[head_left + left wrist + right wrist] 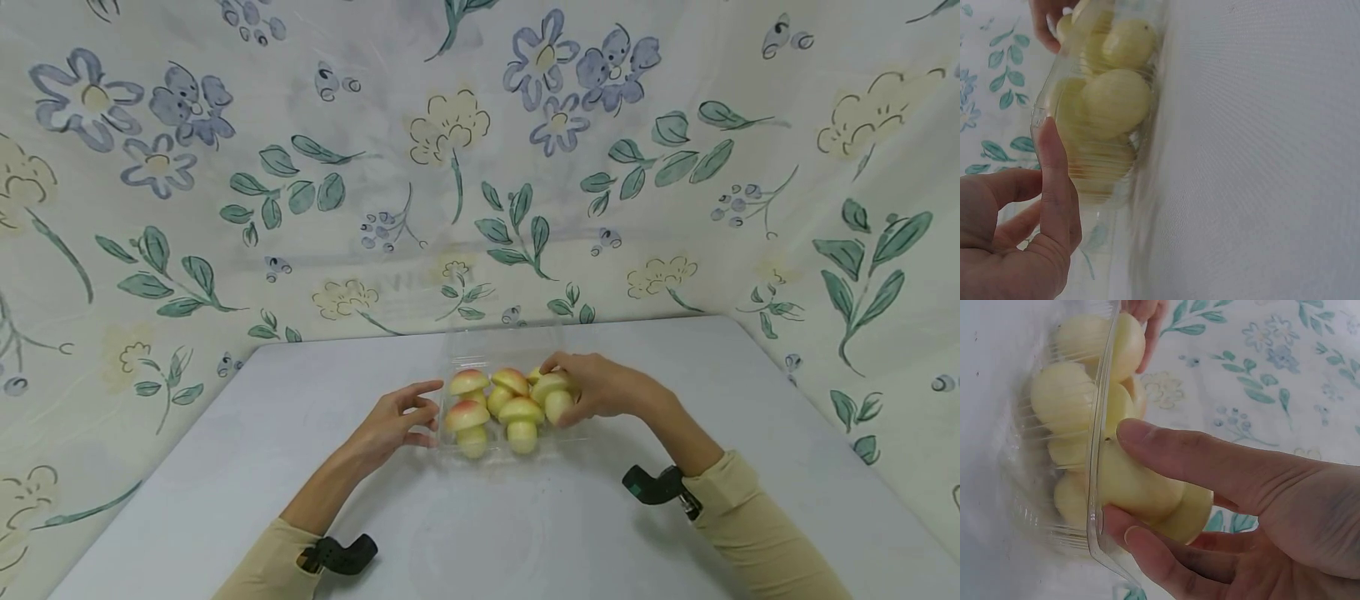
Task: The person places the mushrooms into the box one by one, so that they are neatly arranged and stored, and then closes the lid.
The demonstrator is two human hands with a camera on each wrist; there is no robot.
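A clear plastic box (442,446) holds several pale yellow-green, mushroom-shaped pieces with reddish caps, apple-like in look. My right hand (603,387) grips one mushroom-shaped piece (558,406) at the box's right end. In the right wrist view the thumb lies on its stem (1135,481) and the other fingers are curled underneath, close to the box rim (1093,512). At the opposite end, my left hand (397,421) touches the side of the box with relaxed, spread fingers. Two other pieces, a front-left one (471,442) and a front-middle one (522,433), stand stem down.
The box stands on a white table (480,525), near its back edge. Behind it hangs a flower-patterned cloth (405,167). The box's clear lid (506,340) is folded back at the rear. Each sleeve carries a black wrist camera, a left one (345,554) and a right one (652,485).
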